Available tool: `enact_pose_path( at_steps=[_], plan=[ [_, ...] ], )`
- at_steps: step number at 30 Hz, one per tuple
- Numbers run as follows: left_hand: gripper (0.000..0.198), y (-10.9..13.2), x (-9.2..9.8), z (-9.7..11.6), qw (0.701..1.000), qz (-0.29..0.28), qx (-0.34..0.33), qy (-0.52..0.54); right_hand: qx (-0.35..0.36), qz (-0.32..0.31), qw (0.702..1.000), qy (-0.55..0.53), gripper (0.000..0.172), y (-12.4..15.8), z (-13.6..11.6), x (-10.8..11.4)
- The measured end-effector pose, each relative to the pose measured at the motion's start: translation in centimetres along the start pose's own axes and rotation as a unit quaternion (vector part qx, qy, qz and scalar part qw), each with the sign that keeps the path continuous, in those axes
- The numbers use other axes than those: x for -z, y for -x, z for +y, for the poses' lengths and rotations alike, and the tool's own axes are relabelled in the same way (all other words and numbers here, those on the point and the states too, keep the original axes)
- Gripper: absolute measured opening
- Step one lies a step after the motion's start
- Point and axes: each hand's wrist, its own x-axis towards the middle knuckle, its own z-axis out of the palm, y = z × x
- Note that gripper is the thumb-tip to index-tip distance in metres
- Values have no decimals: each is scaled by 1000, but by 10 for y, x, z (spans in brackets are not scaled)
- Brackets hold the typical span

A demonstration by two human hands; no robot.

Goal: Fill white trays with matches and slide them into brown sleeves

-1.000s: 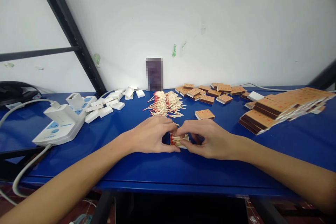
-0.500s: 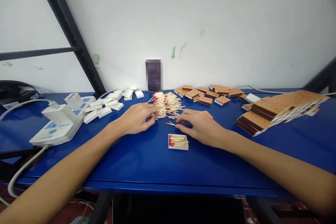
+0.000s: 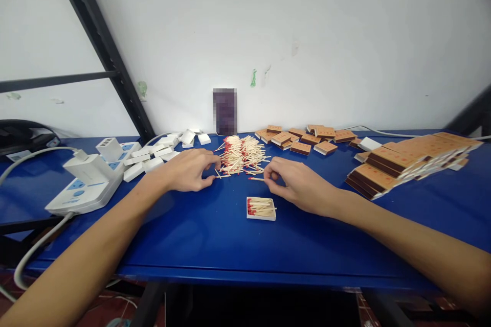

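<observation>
1. A small white open cardboard tray [image 3: 261,216] sits on the blue tabletop [image 3: 215,250] at the centre of the frame, just below the right hand. It holds a thin layer of red-tipped matches and is not full.
2. The tray's long axis runs left to right across the frame. The matches in it lie the same way, with their red heads at the left end, and one tip pokes past the right wall.
3. The left hand [image 3: 187,169] rests at the lower left edge of the loose heap of red-tipped wooden matches [image 3: 242,153]. Its fingers curl toward the thumb over a few strays, but I cannot tell whether they grip any.
4. The right hand [image 3: 297,181] has thumb and forefinger pinched on the right end of a single loose match [image 3: 256,179]. This match lies left to right between heap and tray.
5. Bare blue surface runs from the tray to the near edge. The scattered empty white trays [image 3: 153,156] and the white power strip [image 3: 86,181] crowd the left of the frame. The stacked brown matchbox sleeves [image 3: 399,161] sit at the right, well apart from the tray.
</observation>
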Motion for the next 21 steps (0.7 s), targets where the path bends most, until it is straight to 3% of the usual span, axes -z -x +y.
enact_pose_path(
  at_steps=[4, 9, 16, 21],
  plan=[
    [22, 0, -3, -4, 1000, -22, 2, 16, 20, -4, 996, -87, 8, 9, -18, 7],
    [14, -1, -3, -1, 999, -25, -8, 41, 46, -36, 997, -46, 6, 17, -31, 3],
    [10, 1, -1, 12, 986, -99, -3, 132, 27, 32, 998, 49, 9, 8, -9, -2],
    [8, 2, 7, 24, 979, -123, 10, 164, 1, 12, 994, 110, 18, -10, 6, -8]
  ],
)
